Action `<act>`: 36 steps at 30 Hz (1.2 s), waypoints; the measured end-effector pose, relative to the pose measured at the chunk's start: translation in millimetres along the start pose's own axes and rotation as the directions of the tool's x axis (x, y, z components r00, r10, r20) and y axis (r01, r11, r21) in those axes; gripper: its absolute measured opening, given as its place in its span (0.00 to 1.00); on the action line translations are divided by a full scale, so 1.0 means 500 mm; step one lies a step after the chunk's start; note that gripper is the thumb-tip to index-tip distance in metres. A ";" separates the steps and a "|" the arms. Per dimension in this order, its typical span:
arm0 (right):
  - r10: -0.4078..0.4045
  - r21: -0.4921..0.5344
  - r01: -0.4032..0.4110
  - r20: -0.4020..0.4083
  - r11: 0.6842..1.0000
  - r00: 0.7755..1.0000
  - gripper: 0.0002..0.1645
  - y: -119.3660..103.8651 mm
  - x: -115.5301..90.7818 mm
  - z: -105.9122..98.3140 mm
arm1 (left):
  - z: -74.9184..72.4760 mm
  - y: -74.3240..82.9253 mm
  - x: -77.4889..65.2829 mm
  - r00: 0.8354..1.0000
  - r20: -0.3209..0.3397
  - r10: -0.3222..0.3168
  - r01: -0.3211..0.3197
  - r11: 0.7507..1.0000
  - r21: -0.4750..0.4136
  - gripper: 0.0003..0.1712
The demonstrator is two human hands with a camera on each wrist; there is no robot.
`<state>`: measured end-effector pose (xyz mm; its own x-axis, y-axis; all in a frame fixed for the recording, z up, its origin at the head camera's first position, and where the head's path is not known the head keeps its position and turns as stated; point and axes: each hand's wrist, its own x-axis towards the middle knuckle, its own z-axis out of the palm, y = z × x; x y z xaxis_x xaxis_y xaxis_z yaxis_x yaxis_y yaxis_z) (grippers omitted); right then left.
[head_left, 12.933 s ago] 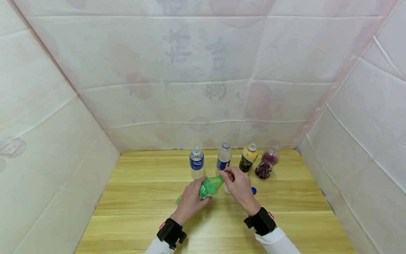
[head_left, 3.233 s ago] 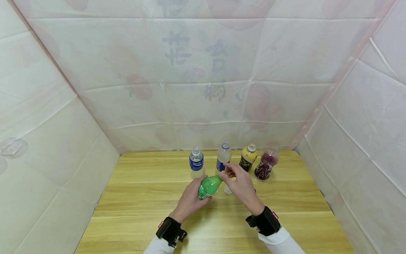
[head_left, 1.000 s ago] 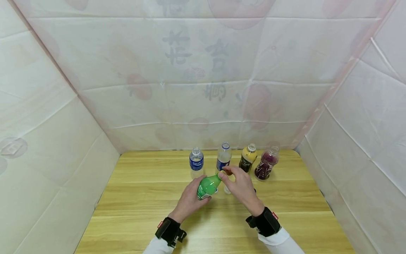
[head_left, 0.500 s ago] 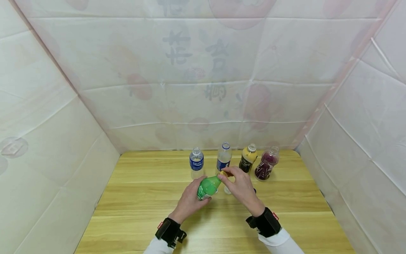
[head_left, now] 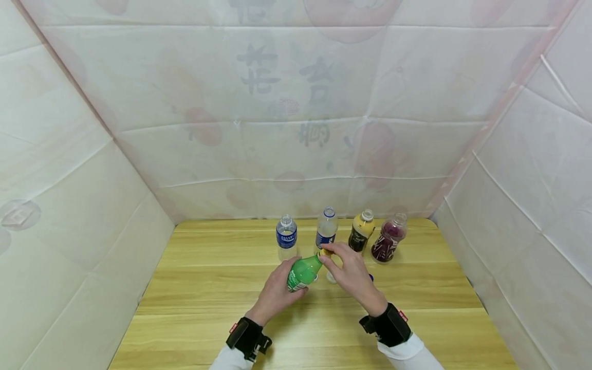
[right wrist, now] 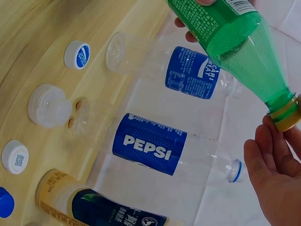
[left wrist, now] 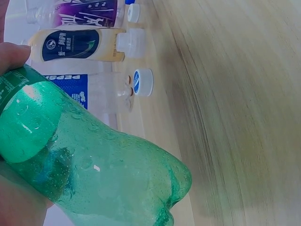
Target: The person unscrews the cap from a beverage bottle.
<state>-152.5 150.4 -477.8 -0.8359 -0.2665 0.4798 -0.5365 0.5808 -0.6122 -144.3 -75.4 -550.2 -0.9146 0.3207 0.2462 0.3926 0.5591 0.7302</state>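
My left hand (head_left: 275, 294) grips a green plastic bottle (head_left: 304, 273) round its label, holding it tilted above the table with the neck up and to the right. At the bottle's mouth, my right hand (head_left: 351, 275) pinches a yellow cap (right wrist: 287, 117) between thumb and fingers. The cap sits over the neck in the right wrist view; whether it is threaded on, I cannot tell. In the left wrist view the bottle's clear green lower part (left wrist: 117, 165) shows, and its neck is out of sight.
Behind the hands stand uncapped bottles: one blue-labelled (head_left: 287, 239), a Pepsi bottle (right wrist: 149, 143), a yellow one (head_left: 363, 228) and a purple one (head_left: 389, 240). Loose on the wooden table (head_left: 208, 308) lie a white cap (right wrist: 77, 55), a translucent cap (right wrist: 49, 106), another white cap (right wrist: 15, 157) and a blue cap (right wrist: 5, 202).
Since the earliest frame the green bottle has swung so its base no longer shows past my left hand. My right fingers have shifted round the neck, and more of the yellow cap shows now.
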 end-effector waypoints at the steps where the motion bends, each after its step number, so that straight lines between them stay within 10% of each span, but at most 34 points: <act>1: -0.012 0.003 0.012 0.002 1.000 1.000 0.19 0.001 0.000 0.000 | 0.000 -0.001 0.000 1.000 -0.001 0.002 -0.002 1.000 0.003 0.48; 16: -0.090 0.053 0.087 0.057 0.995 0.994 0.22 0.011 -0.002 -0.005 | -0.005 0.000 0.000 1.000 0.005 -0.001 0.001 1.000 -0.003 0.49; 36: 0.109 0.048 -0.113 0.087 0.992 0.990 0.37 -0.001 0.000 -0.004 | -0.007 0.009 0.005 1.000 -0.004 0.021 -0.021 0.999 -0.033 0.48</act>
<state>-151.8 151.5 -476.3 -0.8963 -0.2674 0.3538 -0.4432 0.5695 -0.6923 -144.9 -74.6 -544.1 -0.9064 0.3297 0.2639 0.4086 0.5269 0.7453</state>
